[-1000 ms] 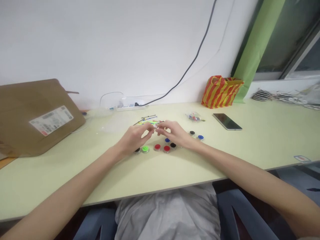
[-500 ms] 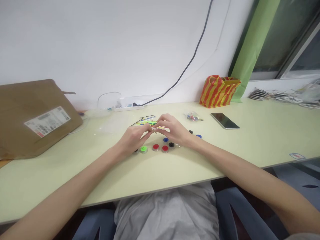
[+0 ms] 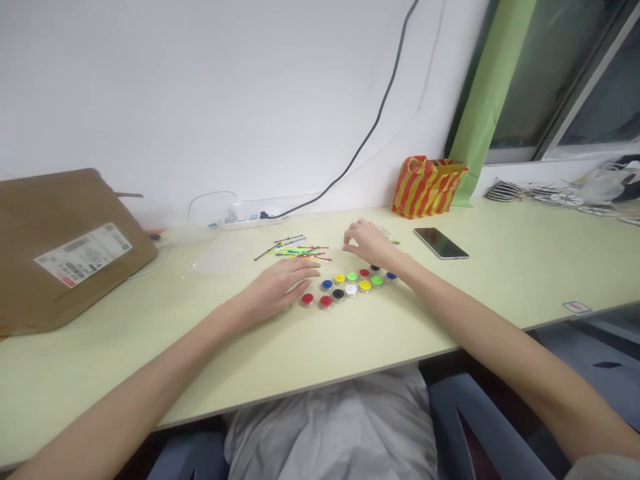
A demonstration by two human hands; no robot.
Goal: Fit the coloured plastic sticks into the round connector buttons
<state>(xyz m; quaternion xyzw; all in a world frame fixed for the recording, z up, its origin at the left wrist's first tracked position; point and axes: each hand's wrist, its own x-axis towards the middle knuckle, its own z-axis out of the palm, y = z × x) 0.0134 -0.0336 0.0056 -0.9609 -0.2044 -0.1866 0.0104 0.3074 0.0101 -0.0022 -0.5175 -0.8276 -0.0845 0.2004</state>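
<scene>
Colour-capped discs [image 3: 351,290] stand in rows between the table [image 3: 240,367]'s front and wall-side edges — presumably for easy reach — beside the loosely open left hand [image 3: 276,288], the right hand [image 3: 369,242] curled, contents unclear.

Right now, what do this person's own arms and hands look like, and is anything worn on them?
Both the left hand and right hand are ungloved, with no watch or bracelet showing. Both forearms are bare; only a greyish sleeve edge shows on the right arm.
</scene>
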